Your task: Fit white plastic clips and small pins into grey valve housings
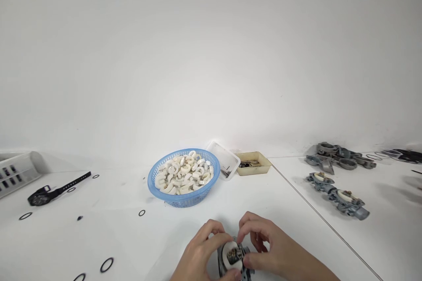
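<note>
A grey metal carburetor [245, 268] with a white ring-shaped float [225, 255] seated in its top lies at the bottom of the head view, brassy parts showing inside the ring. My left hand [201, 252] wraps around its left side, fingers and thumb on the body and the float's edge. From the right, my right hand [268, 246] touches it with thumb and bent fingertips; whether a small part is pinched there is hidden. Beyond my hands stands a blue basket [184, 202] full of loose white floats [184, 173].
Behind the basket, a white tray [227, 158] holds small pins beside a yellowish tray [263, 169]. More carburetors [339, 195] and grey metal parts [343, 158] lie right, past a seam. Left are a black watch [49, 194], several black rings [107, 264] and a white crate [16, 171].
</note>
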`<action>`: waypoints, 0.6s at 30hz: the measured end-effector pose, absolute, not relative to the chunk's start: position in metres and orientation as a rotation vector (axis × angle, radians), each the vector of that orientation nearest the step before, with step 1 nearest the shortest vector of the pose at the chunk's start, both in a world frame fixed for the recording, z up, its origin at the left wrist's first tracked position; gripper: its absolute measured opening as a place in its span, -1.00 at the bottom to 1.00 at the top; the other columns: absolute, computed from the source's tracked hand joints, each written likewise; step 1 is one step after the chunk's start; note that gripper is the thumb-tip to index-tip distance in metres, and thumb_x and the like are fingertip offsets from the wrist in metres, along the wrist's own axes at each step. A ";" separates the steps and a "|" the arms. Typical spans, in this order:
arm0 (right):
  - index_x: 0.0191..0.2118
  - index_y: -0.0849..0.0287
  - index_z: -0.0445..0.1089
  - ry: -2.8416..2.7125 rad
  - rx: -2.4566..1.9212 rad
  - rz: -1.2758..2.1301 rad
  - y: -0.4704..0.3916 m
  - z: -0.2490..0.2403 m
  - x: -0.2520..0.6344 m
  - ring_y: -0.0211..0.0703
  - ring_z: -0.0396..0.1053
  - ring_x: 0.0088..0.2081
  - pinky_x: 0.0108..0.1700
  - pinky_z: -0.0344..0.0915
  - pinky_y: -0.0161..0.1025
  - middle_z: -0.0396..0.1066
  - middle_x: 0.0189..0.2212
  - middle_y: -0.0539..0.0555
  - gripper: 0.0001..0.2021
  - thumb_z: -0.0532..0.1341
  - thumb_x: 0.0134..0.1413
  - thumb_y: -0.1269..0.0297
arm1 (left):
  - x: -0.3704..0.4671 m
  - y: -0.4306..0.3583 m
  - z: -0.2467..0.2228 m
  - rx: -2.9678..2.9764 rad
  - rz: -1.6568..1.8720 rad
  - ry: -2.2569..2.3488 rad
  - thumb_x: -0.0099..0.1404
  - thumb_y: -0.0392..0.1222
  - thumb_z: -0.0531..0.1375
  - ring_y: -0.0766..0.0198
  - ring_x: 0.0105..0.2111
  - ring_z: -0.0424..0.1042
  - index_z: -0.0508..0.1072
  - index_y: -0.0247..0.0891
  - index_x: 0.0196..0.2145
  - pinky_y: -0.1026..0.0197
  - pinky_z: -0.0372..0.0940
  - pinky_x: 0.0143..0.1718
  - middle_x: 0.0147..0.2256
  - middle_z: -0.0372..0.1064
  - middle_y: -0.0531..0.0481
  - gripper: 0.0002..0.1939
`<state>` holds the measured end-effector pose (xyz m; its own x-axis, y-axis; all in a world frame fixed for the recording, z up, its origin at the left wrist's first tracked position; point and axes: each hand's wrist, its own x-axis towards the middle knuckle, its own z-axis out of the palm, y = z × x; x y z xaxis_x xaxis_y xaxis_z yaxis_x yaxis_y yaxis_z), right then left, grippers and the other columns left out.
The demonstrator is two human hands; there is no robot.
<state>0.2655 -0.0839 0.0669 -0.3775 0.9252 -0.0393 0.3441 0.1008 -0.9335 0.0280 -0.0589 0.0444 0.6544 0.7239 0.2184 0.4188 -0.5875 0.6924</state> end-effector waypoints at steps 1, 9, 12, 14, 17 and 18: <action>-0.20 0.02 0.53 -1.795 -1.241 1.263 -0.084 0.066 0.266 -0.28 0.20 -0.32 -0.24 0.18 -0.29 0.29 -0.17 -0.06 -0.76 0.39 -0.07 0.36 | 0.028 -0.059 0.045 2.262 0.659 0.880 0.24 -0.15 0.30 0.11 -0.10 0.44 0.48 -0.15 -0.02 0.10 0.37 -0.05 -0.07 0.29 -0.08 -0.67; -0.21 0.03 0.52 -1.807 -1.220 1.274 -0.081 0.064 0.267 -0.29 0.21 -0.31 -0.25 0.19 -0.31 0.28 -0.15 -0.07 -0.75 0.42 -0.08 0.34 | 0.028 -0.060 0.046 2.252 0.662 0.892 0.21 -0.20 0.31 0.11 -0.09 0.44 0.49 -0.14 -0.03 0.10 0.36 -0.04 -0.08 0.29 -0.06 -0.66; -0.21 0.03 0.52 -1.809 -1.218 1.275 -0.081 0.064 0.267 -0.30 0.21 -0.31 -0.25 0.19 -0.31 0.28 -0.14 -0.07 -0.76 0.42 -0.08 0.35 | 0.029 -0.060 0.045 2.241 0.664 0.902 0.17 -0.25 0.32 0.12 -0.08 0.44 0.49 -0.13 -0.02 0.12 0.36 -0.03 -0.07 0.29 -0.04 -0.62; -0.21 0.03 0.52 -1.810 -1.209 1.275 -0.081 0.063 0.267 -0.29 0.21 -0.31 -0.24 0.19 -0.32 0.28 -0.14 -0.06 -0.75 0.42 -0.08 0.34 | 0.029 -0.060 0.044 2.237 0.662 0.906 0.16 -0.26 0.32 0.13 -0.08 0.44 0.49 -0.13 -0.03 0.12 0.36 -0.02 -0.07 0.29 -0.04 -0.61; -0.21 0.03 0.52 -1.809 -1.211 1.280 -0.082 0.063 0.267 -0.29 0.21 -0.31 -0.24 0.19 -0.31 0.28 -0.14 -0.07 -0.75 0.43 -0.09 0.33 | 0.029 -0.060 0.044 2.234 0.657 0.918 0.16 -0.27 0.32 0.13 -0.07 0.43 0.49 -0.14 -0.02 0.13 0.35 -0.01 -0.06 0.30 -0.04 -0.61; -0.21 0.03 0.51 -1.811 -1.215 1.280 -0.082 0.063 0.267 -0.29 0.21 -0.31 -0.24 0.19 -0.31 0.28 -0.14 -0.06 -0.75 0.43 -0.09 0.33 | 0.029 -0.061 0.044 2.233 0.657 0.918 0.16 -0.27 0.32 0.12 -0.07 0.43 0.49 -0.13 -0.02 0.13 0.35 -0.01 -0.06 0.30 -0.04 -0.60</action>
<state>0.2673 -0.0818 0.0628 -0.3987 0.9166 -0.0303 0.3343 0.1145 -0.9355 0.0288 -0.0607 0.0440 0.6327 0.7471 0.2036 0.4335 -0.5596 0.7063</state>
